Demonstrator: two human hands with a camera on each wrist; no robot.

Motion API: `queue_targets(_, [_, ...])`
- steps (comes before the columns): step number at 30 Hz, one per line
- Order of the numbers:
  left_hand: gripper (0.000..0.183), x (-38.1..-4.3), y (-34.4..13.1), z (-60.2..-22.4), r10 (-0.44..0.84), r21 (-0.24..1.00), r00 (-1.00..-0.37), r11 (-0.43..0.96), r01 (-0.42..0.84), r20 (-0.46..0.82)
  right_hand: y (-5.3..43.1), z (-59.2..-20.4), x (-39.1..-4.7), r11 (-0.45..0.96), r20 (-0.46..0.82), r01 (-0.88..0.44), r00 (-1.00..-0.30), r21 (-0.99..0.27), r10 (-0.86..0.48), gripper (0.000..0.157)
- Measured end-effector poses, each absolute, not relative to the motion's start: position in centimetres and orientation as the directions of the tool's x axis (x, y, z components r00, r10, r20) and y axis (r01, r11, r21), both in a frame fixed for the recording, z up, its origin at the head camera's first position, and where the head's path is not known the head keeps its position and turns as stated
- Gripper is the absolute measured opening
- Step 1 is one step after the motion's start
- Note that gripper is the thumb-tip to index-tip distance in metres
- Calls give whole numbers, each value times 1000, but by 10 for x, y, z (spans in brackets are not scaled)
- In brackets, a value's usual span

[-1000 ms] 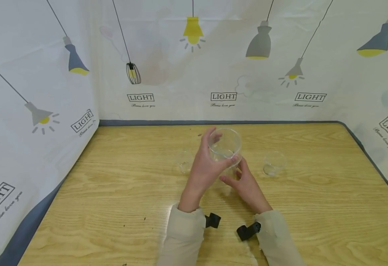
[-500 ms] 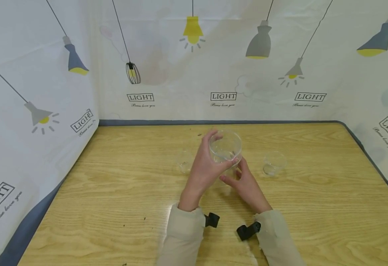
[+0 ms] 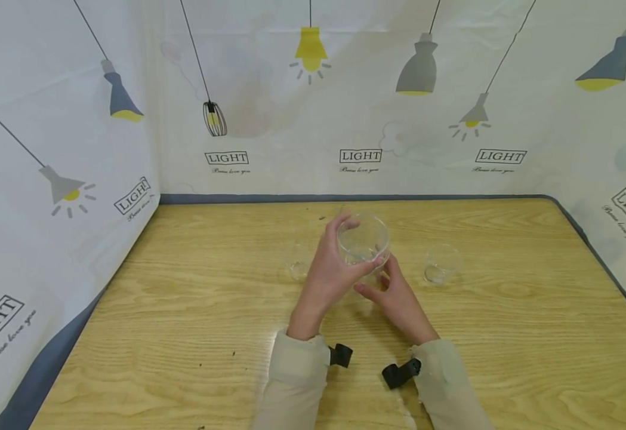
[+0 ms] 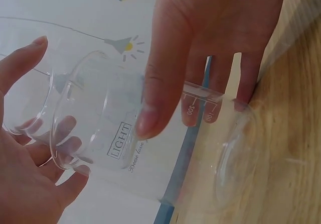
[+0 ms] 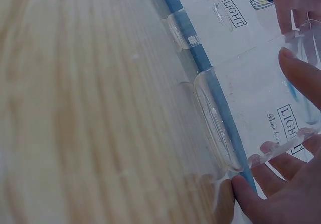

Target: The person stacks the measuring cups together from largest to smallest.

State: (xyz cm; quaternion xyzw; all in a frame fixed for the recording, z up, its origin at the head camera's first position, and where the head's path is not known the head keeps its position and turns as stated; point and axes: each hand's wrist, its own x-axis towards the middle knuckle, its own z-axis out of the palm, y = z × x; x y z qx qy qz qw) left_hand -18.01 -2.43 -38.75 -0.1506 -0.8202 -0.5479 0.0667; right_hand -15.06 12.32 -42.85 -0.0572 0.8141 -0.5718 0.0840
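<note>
My left hand (image 3: 323, 272) grips a clear beaker (image 3: 363, 239) near its rim, thumb in front and fingers round the far side. Its lower part sits inside a second clear beaker (image 4: 200, 138), marked with a printed scale, and the two stand roughly upright. My right hand (image 3: 401, 301) holds that lower beaker from the right; in the left wrist view its thumb and fingers wrap the wall. The lower beaker's base (image 5: 219, 121) is down at the wooden table. In the head view, much of the lower beaker hides behind my hands.
A clear vessel (image 3: 296, 263) stands left of my hands, partly behind my left wrist. To the right is another small clear vessel (image 3: 444, 260). The wooden table (image 3: 184, 322) ends at a white sheet wall (image 3: 280, 119) printed with lamps.
The upper beaker has sunk slightly into the lower one, its rim now a little lower. My left hand went down a touch with it; my right hand stays in place.
</note>
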Motion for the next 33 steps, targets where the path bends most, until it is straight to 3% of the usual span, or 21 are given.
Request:
queue_targets(11, [85,-182,-24,-393,174,878,-952,372,301,253,124,-431,-152,324,-70,3,-978,-946,-197,88])
queue_targets(21, [84,-183,-25,-396,183,891,-958,360,276,223,132,-462,-164,336,-50,-15,-982,-942,-184,88])
queue_targets(33, [85,-184,-25,-402,175,869,-955,398,292,241,131,-461,-163,321,-63,1,-981,-947,-182,86])
